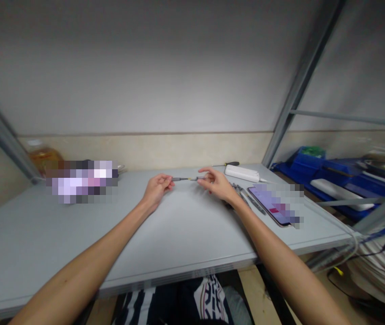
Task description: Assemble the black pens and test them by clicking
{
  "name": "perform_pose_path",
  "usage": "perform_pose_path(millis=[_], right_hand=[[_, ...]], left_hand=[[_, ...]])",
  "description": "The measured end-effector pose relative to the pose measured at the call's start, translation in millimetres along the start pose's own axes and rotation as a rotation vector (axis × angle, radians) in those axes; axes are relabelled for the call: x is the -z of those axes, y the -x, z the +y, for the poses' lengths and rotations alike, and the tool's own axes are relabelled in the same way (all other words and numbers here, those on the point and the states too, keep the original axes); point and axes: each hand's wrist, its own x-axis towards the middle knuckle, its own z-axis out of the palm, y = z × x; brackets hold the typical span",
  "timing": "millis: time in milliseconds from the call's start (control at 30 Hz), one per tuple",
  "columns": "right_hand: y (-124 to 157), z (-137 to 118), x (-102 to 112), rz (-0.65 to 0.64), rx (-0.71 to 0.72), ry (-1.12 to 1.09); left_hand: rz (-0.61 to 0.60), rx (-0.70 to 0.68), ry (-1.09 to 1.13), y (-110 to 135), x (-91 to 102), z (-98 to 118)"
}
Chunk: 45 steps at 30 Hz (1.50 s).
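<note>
Above the desk, a slim grey pen [180, 179] with a small yellowish band near its middle is held level between my two hands. My left hand [157, 191] pinches its left end between thumb and fingertips. At the other end, the thumb and fingers of my right hand [218, 184] curl around a small silvery part in line with the pen. Whether that part is joined to the pen is too small to tell. Beside my right wrist lie several grey pens [255, 203], partly hidden by the forearm.
Right of the pens, a phone [269, 206] lies on the grey desk [178, 225]. Behind it are a white power strip [242, 173] with a cord and a screwdriver [232, 164]. A blurred-out object [82, 183] and a bottle [45, 155] stand left. Metal posts [300, 85] flank the desk.
</note>
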Motion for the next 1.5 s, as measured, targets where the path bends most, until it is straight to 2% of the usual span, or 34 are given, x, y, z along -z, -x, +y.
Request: perform_pose_path(millis=[100,300,533,667,833,1000,1133,1200,1300,1500], right_hand=[[-0.6,2.6,0.1,-0.007,0.016,0.044],[0.9,1.2,-2.2,-0.067,-0.087,0.107],[1.5,-0.6,-0.7,0.036,0.109,0.139],[1.6,0.5,-2.1,-0.001,0.076,0.227],[3.3,-2.1,-3.8,-0.097,-0.005,0.21],[3.6,-5.4,-2.7,0.015,0.097,0.201],[3.5,-4.2,-3.8,0.011,0.127,0.264],[3.5,-2.7,-4.6,-0.001,0.092,0.251],[2.9,-0.5,-4.2,-0.025,-0.006,0.133],[1.5,1.4,1.9,-0.118,-0.32,-0.356]], left_hand=[[-0.003,0.015,0.001,0.2,0.4,-0.3],[-0.033,0.015,-0.008,2.0,-0.8,-0.8],[-0.003,0.031,0.004,0.8,-0.4,1.5],[-0.007,0.04,0.009,1.3,0.1,0.3],[-0.016,0.039,-0.002,1.6,-0.3,0.5],[-0.003,0.071,0.038,1.5,-1.0,2.2],[-0.012,0.096,0.034,2.1,-0.8,0.7],[-0.026,0.078,-0.008,2.5,-0.7,-0.9],[-0.06,-0.042,-0.116,3.7,-1.2,-2.2],[-0.063,-0.292,-0.36,12.9,-7.3,6.8]])
